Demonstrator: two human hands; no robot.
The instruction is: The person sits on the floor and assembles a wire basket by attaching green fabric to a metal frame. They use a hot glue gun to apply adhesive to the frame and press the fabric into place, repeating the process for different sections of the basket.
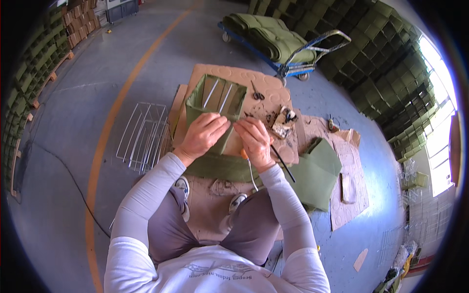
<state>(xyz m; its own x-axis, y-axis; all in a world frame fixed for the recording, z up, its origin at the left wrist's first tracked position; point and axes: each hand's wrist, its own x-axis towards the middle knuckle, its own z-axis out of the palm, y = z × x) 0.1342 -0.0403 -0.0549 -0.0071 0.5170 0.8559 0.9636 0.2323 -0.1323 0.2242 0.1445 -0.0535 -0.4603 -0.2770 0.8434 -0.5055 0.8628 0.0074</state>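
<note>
A green fabric box (pixel 197 97) with white rods (pixel 210 93) inside stands on cardboard in front of me. My left hand (pixel 207 134) is closed, fingers pinching the box's near rim. Close beside it, my right hand (pixel 255 142) pinches the same rim, its fingertips bent inward. An orange handle (pixel 244 154) with a white cord-like length hangs below my right palm. A thin black stick (pixel 283 164) sticks out by the right hand. Whether that hand grips either is hidden. More green fabric (pixel 215 167) drapes below the box, over my shins.
Black-handled scissors (pixel 258 94) lie on the cardboard (pixel 273 88), near a dark-stained block (pixel 282 126). A folded green sheet (pixel 317 176) lies to the right, a wire frame (pixel 141 136) to the left. Farther off, a blue trolley (pixel 259 53) carries green fabric. Green boxes (pixel 351 53) are stacked behind.
</note>
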